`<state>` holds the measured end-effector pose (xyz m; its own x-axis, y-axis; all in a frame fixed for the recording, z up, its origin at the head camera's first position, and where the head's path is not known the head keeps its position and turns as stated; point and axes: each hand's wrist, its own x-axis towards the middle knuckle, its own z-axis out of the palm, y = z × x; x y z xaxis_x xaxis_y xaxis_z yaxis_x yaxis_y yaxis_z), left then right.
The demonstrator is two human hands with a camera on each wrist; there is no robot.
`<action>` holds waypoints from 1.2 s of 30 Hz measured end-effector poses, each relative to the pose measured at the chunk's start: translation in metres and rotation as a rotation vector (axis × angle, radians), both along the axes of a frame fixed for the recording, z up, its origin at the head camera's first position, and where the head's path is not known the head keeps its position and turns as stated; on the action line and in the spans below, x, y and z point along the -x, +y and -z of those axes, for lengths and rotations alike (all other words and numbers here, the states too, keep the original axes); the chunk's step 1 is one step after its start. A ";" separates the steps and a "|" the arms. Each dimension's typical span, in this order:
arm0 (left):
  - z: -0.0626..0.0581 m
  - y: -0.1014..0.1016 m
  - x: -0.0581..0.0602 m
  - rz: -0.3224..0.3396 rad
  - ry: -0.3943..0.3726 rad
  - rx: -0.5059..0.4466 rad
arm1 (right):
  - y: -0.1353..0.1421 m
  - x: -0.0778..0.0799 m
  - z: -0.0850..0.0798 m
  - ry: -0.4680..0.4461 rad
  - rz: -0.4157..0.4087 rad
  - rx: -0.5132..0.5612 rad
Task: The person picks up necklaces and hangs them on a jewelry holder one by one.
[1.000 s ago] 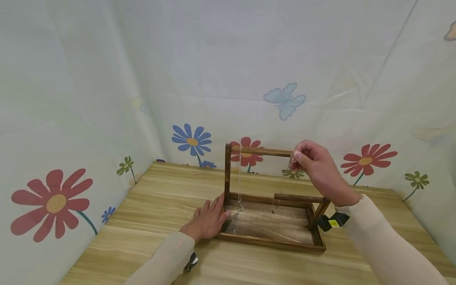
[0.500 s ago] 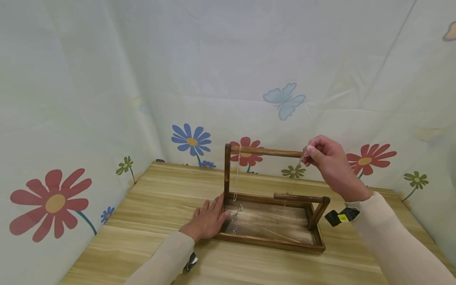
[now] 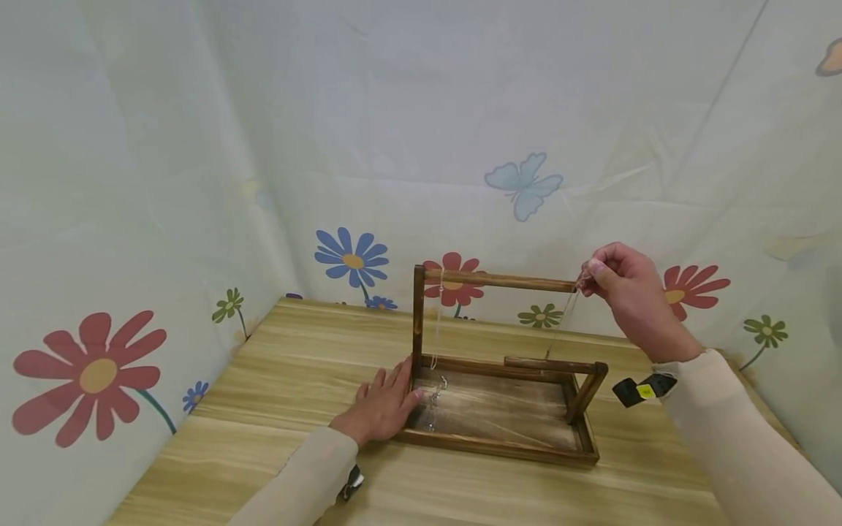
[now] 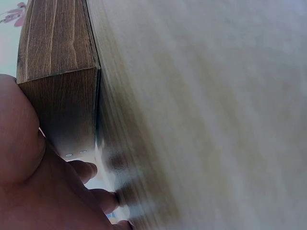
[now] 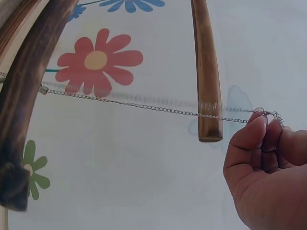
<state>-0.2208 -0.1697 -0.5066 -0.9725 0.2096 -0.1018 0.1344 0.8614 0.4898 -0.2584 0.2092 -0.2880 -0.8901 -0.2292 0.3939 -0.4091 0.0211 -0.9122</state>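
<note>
My right hand (image 3: 631,292) pinches a thin silver chain necklace (image 5: 144,107) near its clasp, right at the free end of the upper bar (image 3: 500,280) of a dark wooden jewelry stand. In the right wrist view the necklace's two strands run from the fingertips past that bar toward the lower bar (image 5: 41,91), with a small pendant partly hidden there. On the left, my left hand (image 3: 378,405) rests with extended fingers against the stand's tray end (image 4: 62,105). A second silver necklace (image 3: 439,321) hangs from the upper bar near its post.
The stand's shallow tray (image 3: 493,446) sits on a wood-grain table (image 3: 316,343). The lower bar (image 3: 559,365) reaches inward from a short post on the right. Behind the table hangs a white cloth (image 3: 408,146) printed with flowers and butterflies.
My right hand has moved right and slightly up, drawing the pinched necklace along to the upper bar's free end. The left necklace has swung slightly; my left hand has stayed in place.
</note>
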 end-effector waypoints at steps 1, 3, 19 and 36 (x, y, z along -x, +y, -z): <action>0.000 0.000 0.000 -0.003 0.000 -0.004 | 0.001 0.001 0.000 -0.001 0.003 0.007; -0.001 0.000 0.000 -0.005 0.001 -0.003 | 0.004 0.003 0.000 0.001 0.011 0.015; -0.013 0.001 -0.006 0.012 -0.001 -0.016 | 0.008 0.011 -0.006 -0.032 0.060 -0.077; -0.004 0.003 -0.002 -0.017 -0.001 0.005 | -0.010 0.020 -0.011 0.069 0.169 -0.381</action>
